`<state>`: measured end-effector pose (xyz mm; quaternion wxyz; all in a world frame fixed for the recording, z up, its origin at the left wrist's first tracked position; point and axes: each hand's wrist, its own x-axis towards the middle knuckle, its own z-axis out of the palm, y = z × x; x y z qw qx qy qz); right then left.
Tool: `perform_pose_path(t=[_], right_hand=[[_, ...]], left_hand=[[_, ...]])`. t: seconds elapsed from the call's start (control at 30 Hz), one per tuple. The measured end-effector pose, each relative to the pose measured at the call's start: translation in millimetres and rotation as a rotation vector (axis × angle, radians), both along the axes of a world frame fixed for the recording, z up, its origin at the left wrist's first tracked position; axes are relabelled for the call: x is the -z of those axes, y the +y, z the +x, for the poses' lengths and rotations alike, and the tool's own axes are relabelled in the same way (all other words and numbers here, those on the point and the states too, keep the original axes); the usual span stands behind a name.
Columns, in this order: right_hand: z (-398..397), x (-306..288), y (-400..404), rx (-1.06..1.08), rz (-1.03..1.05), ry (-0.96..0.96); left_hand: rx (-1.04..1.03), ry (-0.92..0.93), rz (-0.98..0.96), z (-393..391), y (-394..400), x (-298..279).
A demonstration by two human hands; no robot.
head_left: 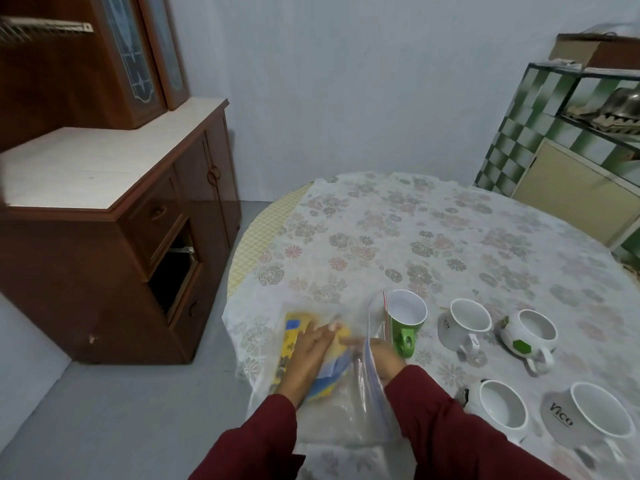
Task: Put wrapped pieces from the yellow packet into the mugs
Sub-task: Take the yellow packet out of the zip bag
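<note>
yellow packet (294, 336) lying flat inside a clear zip bag (349, 403), at the near left edge of the round table (450, 223). long side of the packet running from near to far, a bit tilted. left hand (308, 355) flat on top of the packet, fingers spread and stretched out, pressing down, not pinching anything. right hand (377, 358) just right of the packet, at the open lip of the bag, partly hidden behind the plastic; looks like holding the bag edge up, but hard to tell for sure, so cannot tell if closed or not.

five mugs all to the right of the packet. green mug (405, 320) closest, just beside the bag. white mug (465, 323) and ball mug (526, 332) farther right. second ball mug (498, 407) and big vico mug (595, 417) right of the packet too, but nearer the person. all mugs look empty inside.

no wrapped pieces out yet. probably still getting the packet out of the bag. left hand already on the packet, so likely the one to slide it out. bag mouth pointing toward the green mug, so the way out is to the right.
</note>
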<state>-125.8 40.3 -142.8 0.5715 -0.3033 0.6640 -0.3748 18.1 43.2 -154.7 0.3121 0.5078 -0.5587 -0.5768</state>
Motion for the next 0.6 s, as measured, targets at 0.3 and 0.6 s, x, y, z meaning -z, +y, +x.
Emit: perform_pose_path(t=[0.3,0.6], right_hand=[[-34,-35,12,0.157,-0.225,0.132],[-49,-116,17,-0.081,-0.311,0.494]], left_hand=[[0.329,-0.763,0.06,16,-3,47],[0.329,-1.006,0.099,2,-6,54]])
